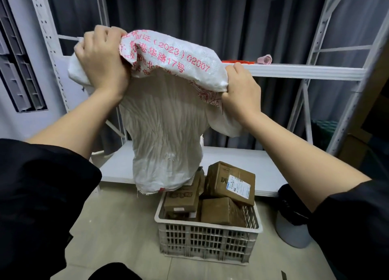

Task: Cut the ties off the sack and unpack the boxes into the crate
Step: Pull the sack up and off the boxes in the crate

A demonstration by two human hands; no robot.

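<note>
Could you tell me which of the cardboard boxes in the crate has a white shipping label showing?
The tilted box on top at the crate's back right; the other boxes show only plain brown faces or tape.

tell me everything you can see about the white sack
The sack is white woven plastic, by its look, creased and limp, with red printed characters and numbers near its raised end. It hangs upside down: the left hand and right hand grip its bunched upper end in front of the shelving, and its frayed open mouth hangs at the back left corner of the white crate, resting against the brown boxes piled there. It looks mostly emptied; whether anything is left inside cannot be seen.
</note>
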